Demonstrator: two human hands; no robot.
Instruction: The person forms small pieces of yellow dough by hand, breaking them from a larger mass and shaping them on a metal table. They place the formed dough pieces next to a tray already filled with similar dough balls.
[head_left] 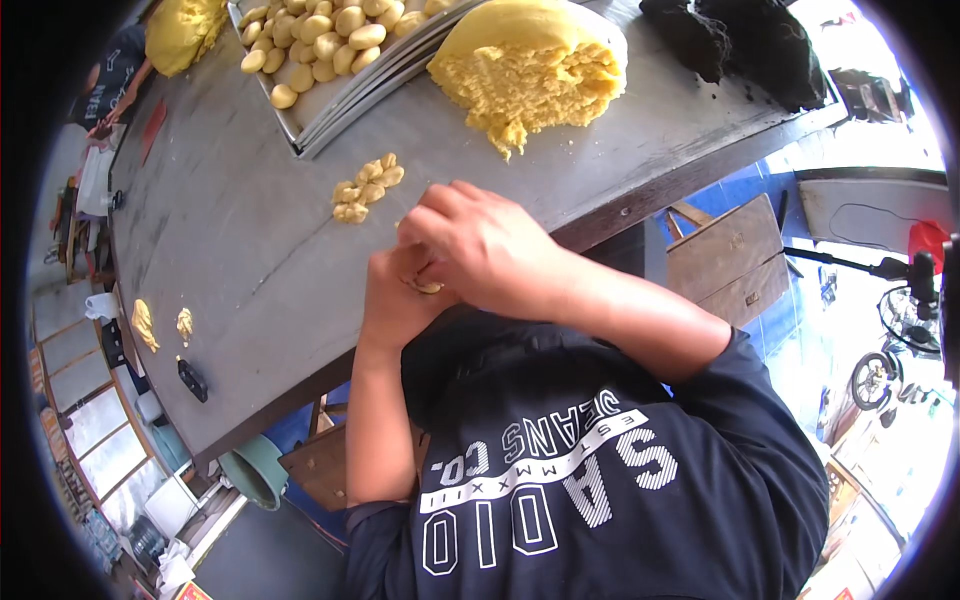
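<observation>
My left hand (pixel 398 300) is closed at the table's near edge, with a small piece of yellow dough (pixel 428 287) partly showing in it. Over it lies my right hand (pixel 485 245), its fingers curled down against the left one and their tips mostly hidden. How much of the dough the right fingers grip does not show. Just beyond my hands, a cluster of small dough pieces (pixel 368 186) lies on the grey table. Farther off sits a large mound of yellow dough (pixel 535 70), smooth on top and torn rough on its near side.
Stacked metal trays (pixel 310 140) hold many round dough balls (pixel 330 40) at the far left. Another dough mass (pixel 185 35) and a person (pixel 120 70) are beyond. Dough scraps (pixel 145 325) and a small black object (pixel 192 380) lie left; black plastic (pixel 750 45) lies far right.
</observation>
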